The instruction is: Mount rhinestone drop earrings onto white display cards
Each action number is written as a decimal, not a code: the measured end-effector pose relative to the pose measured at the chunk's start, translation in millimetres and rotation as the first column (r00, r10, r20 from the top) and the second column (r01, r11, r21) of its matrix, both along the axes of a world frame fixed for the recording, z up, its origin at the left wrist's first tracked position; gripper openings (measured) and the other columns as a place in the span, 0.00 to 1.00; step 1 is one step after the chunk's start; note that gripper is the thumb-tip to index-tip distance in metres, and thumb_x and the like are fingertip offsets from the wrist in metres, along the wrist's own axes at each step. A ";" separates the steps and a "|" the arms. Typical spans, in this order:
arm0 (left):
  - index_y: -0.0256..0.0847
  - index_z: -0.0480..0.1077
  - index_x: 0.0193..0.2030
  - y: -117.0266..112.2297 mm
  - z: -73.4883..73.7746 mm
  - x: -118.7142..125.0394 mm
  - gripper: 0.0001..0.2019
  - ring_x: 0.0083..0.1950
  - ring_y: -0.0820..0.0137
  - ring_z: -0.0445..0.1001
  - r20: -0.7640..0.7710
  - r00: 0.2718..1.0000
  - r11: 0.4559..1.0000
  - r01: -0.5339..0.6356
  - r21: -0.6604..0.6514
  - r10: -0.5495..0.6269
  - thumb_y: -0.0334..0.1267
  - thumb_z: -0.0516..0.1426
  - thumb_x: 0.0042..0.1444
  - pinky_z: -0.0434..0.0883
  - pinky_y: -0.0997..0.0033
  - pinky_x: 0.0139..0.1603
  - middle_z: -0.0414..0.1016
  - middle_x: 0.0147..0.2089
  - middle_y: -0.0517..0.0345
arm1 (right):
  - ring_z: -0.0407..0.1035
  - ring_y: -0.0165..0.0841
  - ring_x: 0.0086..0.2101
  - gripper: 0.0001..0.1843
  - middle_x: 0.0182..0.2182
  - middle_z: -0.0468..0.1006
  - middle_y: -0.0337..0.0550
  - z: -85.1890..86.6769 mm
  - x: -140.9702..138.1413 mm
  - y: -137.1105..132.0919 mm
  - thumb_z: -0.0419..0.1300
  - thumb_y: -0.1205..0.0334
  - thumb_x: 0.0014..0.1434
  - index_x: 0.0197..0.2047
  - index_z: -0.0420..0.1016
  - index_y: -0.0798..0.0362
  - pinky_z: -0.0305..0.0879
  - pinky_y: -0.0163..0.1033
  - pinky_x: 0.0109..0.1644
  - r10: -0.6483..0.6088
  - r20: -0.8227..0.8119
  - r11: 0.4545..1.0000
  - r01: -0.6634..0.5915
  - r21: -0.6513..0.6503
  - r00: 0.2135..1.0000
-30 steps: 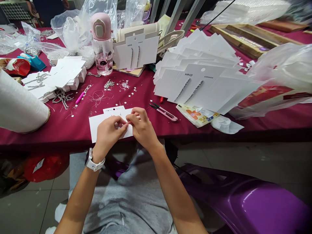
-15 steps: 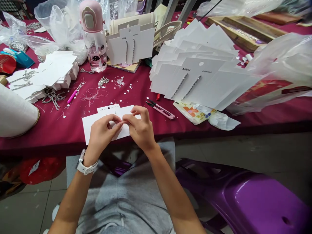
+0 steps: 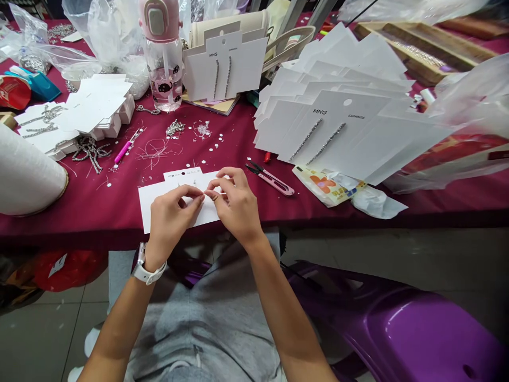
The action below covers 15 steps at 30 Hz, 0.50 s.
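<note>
A white earring card (image 3: 150, 199) lies near the front edge of the table, its small tab with a dark hole facing away from me. Over it, my left hand (image 3: 175, 212) is pinched, thumb against index finger. My right hand (image 3: 237, 204) pinches too, its fingertips meeting those of the left just above the card. Whatever sits between the fingertips is too small to make out. Two short silvery bits show on the card behind my hands. To the right of my right hand lie pink thread snips (image 3: 271, 179). A magenta seam ripper (image 3: 126, 147) rests farther left.
Finished-looking earring cards (image 3: 338, 132) fan out at the right, and another card (image 3: 222, 63) stands behind. A pink-lidded bottle (image 3: 162, 69) stands at the back. White cards (image 3: 97, 103) are stacked left, beside a large white roll (image 3: 29, 172). A purple stool (image 3: 425, 323) is at lower right.
The view has shifted slightly. My right hand's raised fingers have curled lower, and both hands' fingertips stay together over the card.
</note>
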State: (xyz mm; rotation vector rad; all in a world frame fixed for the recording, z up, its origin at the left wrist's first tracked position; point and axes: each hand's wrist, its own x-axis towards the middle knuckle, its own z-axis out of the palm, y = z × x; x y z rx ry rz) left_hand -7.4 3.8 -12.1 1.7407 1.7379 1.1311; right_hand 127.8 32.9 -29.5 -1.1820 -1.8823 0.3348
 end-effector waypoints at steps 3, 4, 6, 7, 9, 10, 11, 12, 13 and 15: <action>0.42 0.74 0.31 1.1 0.3 -0.5 0.06 0.22 0.80 0.63 -0.002 1.000 1.000 -0.004 -0.014 0.004 0.39 0.58 0.50 0.60 0.79 0.24 0.74 0.27 0.64 | 0.66 0.31 0.40 0.06 0.45 0.64 0.45 -0.3 1.4 -1.0 0.52 0.64 0.57 0.36 0.69 0.52 0.72 0.34 0.33 0.051 -0.107 0.999 -0.049 0.017 0.993; 0.42 0.74 0.31 1.7 0.5 -0.7 0.06 0.22 0.80 0.63 0.005 1.000 1.000 -0.003 -0.018 0.003 0.39 0.58 0.50 0.60 0.79 0.24 0.74 0.27 0.64 | 0.66 0.30 0.40 0.06 0.45 0.65 0.45 -0.7 1.9 -1.3 0.53 0.65 0.57 0.36 0.70 0.51 0.72 0.35 0.34 0.070 -0.121 0.997 -0.066 0.040 0.990; 0.41 0.74 0.30 2.7 1.2 -1.3 0.06 0.22 0.80 0.64 0.024 1.000 1.000 -0.002 -0.025 0.003 0.40 0.58 0.49 0.60 0.79 0.24 0.75 0.27 0.64 | 0.66 0.31 0.40 0.05 0.44 0.66 0.46 -1.3 2.8 -1.8 0.54 0.66 0.55 0.35 0.71 0.52 0.71 0.39 0.41 0.105 -0.106 0.992 -0.096 0.086 0.989; 0.41 0.74 0.30 3.2 1.7 -1.7 0.06 0.22 0.80 0.64 0.033 0.999 1.000 -0.002 -0.027 0.003 0.40 0.58 0.49 0.60 0.79 0.24 0.75 0.27 0.64 | 0.66 0.32 0.40 0.05 0.44 0.66 0.46 -1.3 3.4 -2.0 0.55 0.66 0.55 0.34 0.72 0.52 0.70 0.41 0.44 0.117 -0.088 0.989 -0.109 0.100 0.989; 0.41 0.74 0.30 3.6 2.8 -2.5 0.06 0.22 0.80 0.64 0.045 0.999 1.000 0.001 -0.028 0.000 0.39 0.59 0.48 0.60 0.79 0.24 0.75 0.27 0.63 | 0.66 0.33 0.40 0.05 0.44 0.67 0.46 -0.7 4.6 -2.1 0.56 0.67 0.53 0.33 0.73 0.53 0.66 0.44 0.48 0.130 -0.054 0.987 -0.124 0.101 0.990; 0.40 0.74 0.30 3.6 3.3 -2.9 0.06 0.22 0.79 0.64 0.049 0.999 1.000 0.003 -0.027 -0.002 0.39 0.59 0.48 0.60 0.79 0.24 0.75 0.27 0.63 | 0.66 0.33 0.40 0.05 0.44 0.67 0.46 0.0 5.2 -2.1 0.56 0.67 0.53 0.33 0.73 0.53 0.66 0.44 0.49 0.137 -0.046 0.987 -0.133 0.086 0.990; 0.40 0.74 0.30 3.5 3.7 -3.3 0.05 0.22 0.79 0.65 0.052 0.999 1.000 0.005 -0.026 -0.004 0.38 0.59 0.48 0.60 0.80 0.24 0.75 0.27 0.63 | 0.65 0.33 0.41 0.05 0.44 0.67 0.46 0.8 5.9 -2.1 0.57 0.67 0.52 0.34 0.73 0.52 0.65 0.44 0.49 0.148 -0.044 0.987 -0.145 0.066 0.988; 0.40 0.74 0.30 3.3 4.1 -3.6 0.05 0.22 0.79 0.64 0.056 0.998 1.000 0.008 -0.025 -0.007 0.38 0.59 0.48 0.60 0.80 0.24 0.75 0.27 0.63 | 0.65 0.33 0.41 0.06 0.45 0.67 0.46 1.8 6.5 -1.9 0.57 0.67 0.52 0.34 0.73 0.52 0.65 0.44 0.50 0.163 -0.047 0.986 -0.161 0.040 0.986; 0.40 0.74 0.30 3.1 4.2 -3.9 0.05 0.22 0.80 0.64 0.058 0.998 1.000 0.011 -0.022 -0.010 0.38 0.59 0.48 0.60 0.80 0.24 0.75 0.27 0.63 | 0.65 0.34 0.42 0.06 0.46 0.67 0.46 2.7 7.1 -1.6 0.57 0.67 0.51 0.35 0.73 0.52 0.64 0.43 0.50 0.181 -0.050 0.984 -0.180 0.010 0.982; 0.40 0.74 0.29 2.6 4.3 -4.2 0.05 0.22 0.80 0.63 0.058 0.998 1.000 0.020 -0.014 -0.019 0.38 0.59 0.48 0.60 0.80 0.24 0.74 0.27 0.63 | 0.64 0.34 0.44 0.07 0.47 0.66 0.46 4.1 8.2 -0.6 0.58 0.66 0.51 0.36 0.73 0.52 0.63 0.43 0.51 0.213 -0.057 0.975 -0.216 -0.052 0.975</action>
